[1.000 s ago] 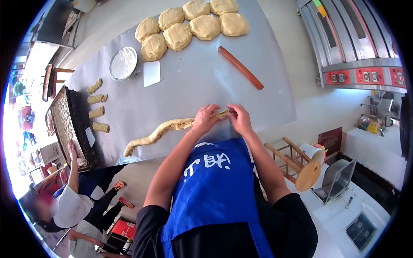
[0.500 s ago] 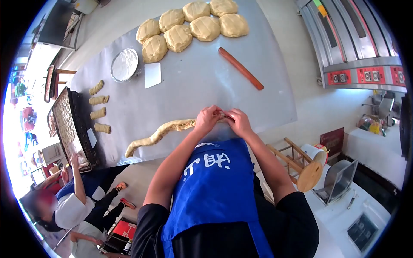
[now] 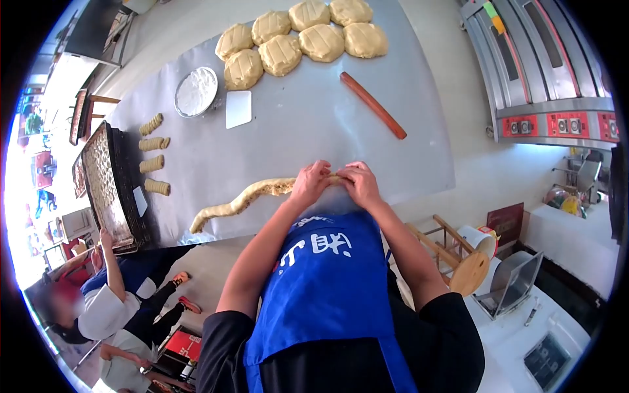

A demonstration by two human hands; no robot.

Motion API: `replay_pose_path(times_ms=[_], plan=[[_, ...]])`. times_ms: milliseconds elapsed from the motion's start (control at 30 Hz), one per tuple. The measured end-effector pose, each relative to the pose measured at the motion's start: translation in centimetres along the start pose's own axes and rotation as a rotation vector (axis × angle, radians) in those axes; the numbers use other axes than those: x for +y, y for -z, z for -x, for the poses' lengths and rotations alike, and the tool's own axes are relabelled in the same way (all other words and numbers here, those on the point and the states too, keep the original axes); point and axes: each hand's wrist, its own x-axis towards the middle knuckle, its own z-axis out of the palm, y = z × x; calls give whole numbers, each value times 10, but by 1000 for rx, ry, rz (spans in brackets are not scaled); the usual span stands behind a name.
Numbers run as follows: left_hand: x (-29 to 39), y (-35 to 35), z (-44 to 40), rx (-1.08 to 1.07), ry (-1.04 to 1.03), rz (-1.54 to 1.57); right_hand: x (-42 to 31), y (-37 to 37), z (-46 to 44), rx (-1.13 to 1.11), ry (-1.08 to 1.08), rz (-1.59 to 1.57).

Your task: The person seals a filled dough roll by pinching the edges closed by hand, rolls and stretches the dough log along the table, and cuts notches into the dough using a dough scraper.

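A long dough roll (image 3: 242,198) lies along the near side of the metal table (image 3: 295,131), a crumbly filling showing in its seam left of my hands. My left hand (image 3: 312,183) is closed on the roll near its right part, fingertips pinching the dough. Just to the right, my right hand (image 3: 359,183) pinches the end section of the same roll. A short stretch of dough shows between the two hands. Fingers hide the roll's far right end.
Several dough mounds (image 3: 280,55) sit at the back, near a bowl of flour (image 3: 196,92), a white scraper (image 3: 238,109) and a rolling pin (image 3: 373,105). Short ridged dough pieces (image 3: 154,143) lie at left by a black tray (image 3: 118,190). Co-workers (image 3: 111,308) are beyond; a stool (image 3: 469,275) stands right.
Both hands stay at the roll, with small finger shifts along its right end. The view has shifted slightly. A co-worker's hand at the tray has moved a little left and down.
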Motion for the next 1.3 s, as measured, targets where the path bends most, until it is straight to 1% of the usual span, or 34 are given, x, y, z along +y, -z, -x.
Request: replay_pose_path(times_ms=[33,67,100,133,200,233,300,333,367,400,433,467,500,533,567,600,633,700,733,800,833,900,933,967,1000,1033,1067,1133,1200,1267,1300], plan=[[3,-1,1,80,59,134,-9,6,-6,1,4,1],[3,2,0,82,58,134,-20,12,-9,12,-70,-73],[-1,3,0,27,1,27,-28,15,-12,21,-146,-146],[-5,3,1,-27,-55,-78,-25,9,-10,16,-146,-145],[-14,0,0,-31,-64,-114,-15,-2,-10,56,82,-42],[-19,-2,1,-40,-77,-156,-13,-5,-9,48,85,-43],[-22,-2,2,-42,-51,-151,-12,-10,-10,45,17,-31],[-21,-1,1,-51,-33,-147,-12,-9,-12,45,18,-32],[-19,0,5,-52,-33,-148,-10,-7,-13,-15,-34,-52],[-13,3,10,27,-33,-128,-14,-2,-16,-74,-88,-72],[-11,6,11,65,-33,-117,-18,2,-18,-73,-90,-72],[-9,9,12,102,-34,-107,-23,6,-19,-68,-154,-172],[-12,14,13,39,-46,-244,-27,8,-19,-67,-218,-272],[-15,17,15,-21,-54,-380,-21,2,-16,-75,-219,-273],[-15,17,15,-16,-47,-379,-11,-5,-17,-30,-64,-178],[-14,17,13,-63,1,-347,-6,-9,-20,17,94,-84],[-13,18,13,-113,48,-314,-3,-13,-19,12,99,-86],[-14,18,14,-124,77,-280,-1,-18,-16,-73,-28,-131],[-15,17,14,-137,100,-246,0,-16,-16,-73,-28,-131],[-17,15,15,-129,93,-240,-1,-9,-20,-211,-53,-132],[-18,13,16,-122,87,-232,-6,-8,-19,-212,-52,-131],[-19,13,16,-136,95,-238,-15,-8,-16,-101,-100,-110],[-19,14,16,-150,102,-245,-12,-11,-14,-104,-97,-109],[-18,14,17,-149,104,-244,-9,-17,-13,-91,-40,-77],[-16,16,20,-48,83,-174,-9,-19,-12,-77,16,-45],[-13,18,24,48,62,-103,-10,-19,-10,-76,11,-46],[-12,24,30,41,60,-104,-10,-20,-8,-72,7,-35],[-9,42,38,11,-129,-393,-22,-14,-14,-70,9,-25],[-18,42,43,-8,-86,-369,-44,-11,-18,-9,95,35],[-32,42,41,-24,-51,-344,-40,-27,-18,-25,143,20],[-34,43,36,-73,-12,-347,-39,-31,-18,-39,187,10]])
